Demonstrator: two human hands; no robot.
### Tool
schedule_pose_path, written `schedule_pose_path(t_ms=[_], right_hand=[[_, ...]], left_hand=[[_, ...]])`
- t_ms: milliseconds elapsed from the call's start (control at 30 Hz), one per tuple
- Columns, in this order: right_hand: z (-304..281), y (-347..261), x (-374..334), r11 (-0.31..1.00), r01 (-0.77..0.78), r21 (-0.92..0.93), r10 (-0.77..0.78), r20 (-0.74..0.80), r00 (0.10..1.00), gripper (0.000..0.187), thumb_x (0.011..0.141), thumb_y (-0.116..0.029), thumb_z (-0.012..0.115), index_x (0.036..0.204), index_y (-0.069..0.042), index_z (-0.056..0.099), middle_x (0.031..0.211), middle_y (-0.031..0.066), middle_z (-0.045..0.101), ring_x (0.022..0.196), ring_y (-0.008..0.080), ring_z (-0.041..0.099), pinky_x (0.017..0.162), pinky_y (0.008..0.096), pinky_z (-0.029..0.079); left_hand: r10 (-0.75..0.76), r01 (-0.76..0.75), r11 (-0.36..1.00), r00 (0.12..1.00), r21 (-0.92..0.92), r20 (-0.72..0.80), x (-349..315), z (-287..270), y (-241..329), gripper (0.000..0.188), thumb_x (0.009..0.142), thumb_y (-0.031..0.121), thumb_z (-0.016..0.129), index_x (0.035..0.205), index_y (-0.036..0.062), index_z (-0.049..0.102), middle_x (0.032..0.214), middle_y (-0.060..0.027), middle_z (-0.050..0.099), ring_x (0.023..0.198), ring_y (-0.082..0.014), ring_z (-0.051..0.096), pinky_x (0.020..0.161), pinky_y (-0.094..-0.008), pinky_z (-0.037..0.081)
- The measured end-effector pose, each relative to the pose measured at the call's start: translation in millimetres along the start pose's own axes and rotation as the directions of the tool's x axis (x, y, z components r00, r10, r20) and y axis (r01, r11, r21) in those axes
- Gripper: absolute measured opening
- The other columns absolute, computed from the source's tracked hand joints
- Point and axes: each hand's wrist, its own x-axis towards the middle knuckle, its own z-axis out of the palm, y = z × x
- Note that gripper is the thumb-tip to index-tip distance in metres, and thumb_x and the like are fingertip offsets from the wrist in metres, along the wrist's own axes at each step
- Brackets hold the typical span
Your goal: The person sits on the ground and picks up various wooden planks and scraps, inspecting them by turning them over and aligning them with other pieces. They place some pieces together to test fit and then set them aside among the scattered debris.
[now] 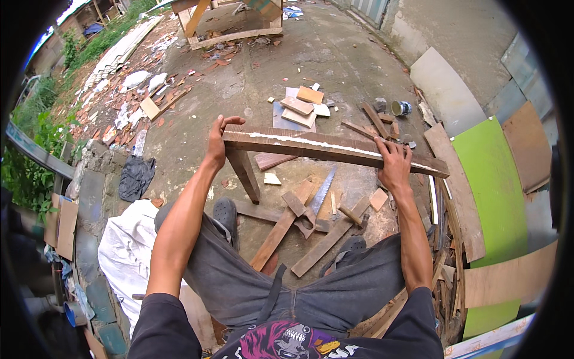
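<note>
Nearest the camera, dark T-shirt (pixel 287 344) with bright print, above grey trousers (pixel 335 287), knees spread. Past these, concrete ground (pixel 335 66), littered with scraps. Along the right side, leaning boards, one of them a bright green panel (pixel 490 191). At the far end, wooden stand (pixel 239 38). Left of the trousers, heap of white cloth (pixel 128 248). Crosswise through the middle, raised off the ground, long wooden beam (pixel 305 145) with a white streak along its side, blocking sight of a strip of ground behind. Held near both ends: left hand (pixel 217 143) curled about the left end, right hand (pixel 394 166) clasped over the top toward the right end. Beneath the left end, shorter post (pixel 244 176) slanting down; cannot tell whether joined to the beam. Between the shoes (pixel 225 218), crowding the ground, several crossed planks (pixel 277 238). Farther left, crumpled black plastic (pixel 136 178). Among the planks, handsaw (pixel 321 192), blade pointing away. Beyond the beam, small stack of wood blocks (pixel 297 105). Right of the saw, hammer (pixel 350 213) across a plank. Farther right, open tin (pixel 401 108).
</note>
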Motion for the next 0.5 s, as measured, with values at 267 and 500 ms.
schedule_pose_path(t_ms=[267, 500], right_hand=[[-1, 16, 8, 0.999, 0.036, -0.008, -0.037, -0.091, 0.995, 0.080, 0.071, 0.009, 0.064, 0.142, -0.023, 0.048, 0.125, 0.0070, 0.057, 0.122, 0.0265, 0.050, 0.113, 0.0568, 0.025], [12, 28, 6, 0.999, 0.024, 0.021, -0.023, -0.060, 0.998, 0.085, 0.068, 0.009, 0.065, 0.144, -0.025, 0.047, 0.126, 0.0063, 0.057, 0.123, 0.0261, 0.049, 0.113, 0.0569, 0.024]], left_hand=[[0.067, -0.070, 0.997, 0.993, -0.025, -0.100, -21, 12, -9, 0.083, 0.101, 0.064, 0.018, 0.109, -0.0024, 0.067, 0.105, -0.0140, 0.069, 0.098, -0.0222, 0.063, 0.093, -0.0339, 0.045], [0.246, -0.246, 0.969, 0.939, 0.028, -0.239, -33, 29, -31, 0.088, 0.099, 0.068, 0.014, 0.119, -0.0031, 0.063, 0.117, -0.0150, 0.066, 0.109, -0.0228, 0.060, 0.099, -0.0343, 0.042]])
